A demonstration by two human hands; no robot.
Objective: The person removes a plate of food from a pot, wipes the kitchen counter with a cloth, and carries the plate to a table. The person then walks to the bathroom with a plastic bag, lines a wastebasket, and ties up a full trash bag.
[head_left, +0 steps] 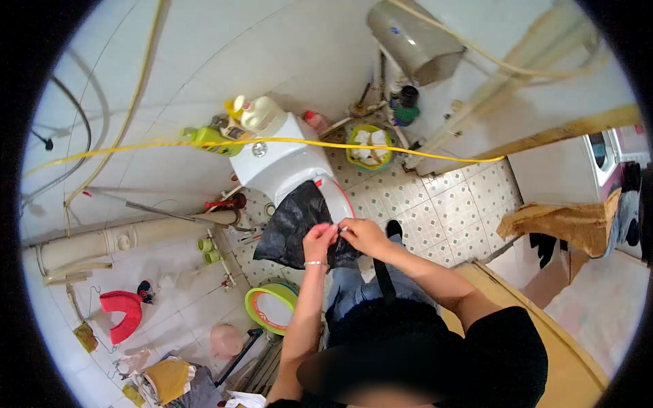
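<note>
A black plastic bag [294, 224] hangs in front of the white toilet [292, 160], covering part of its lid. My left hand [320, 243], with a bracelet at the wrist, is closed at the bag's upper right edge. Close beside it, my right hand [364, 236] is closed too, its fingertips nearly meeting those of the left. Something small and pale shows between the fingertips, too small to name. The part of the bag behind my hands is hidden.
Bottles [262, 117] stand on the toilet tank. A yellow-green bin [369, 147] sits beyond the toilet, and basins [272, 307] are at the left. A yellow hose [326, 143] crosses the view. Brown cloth [564, 228] hangs at the right.
</note>
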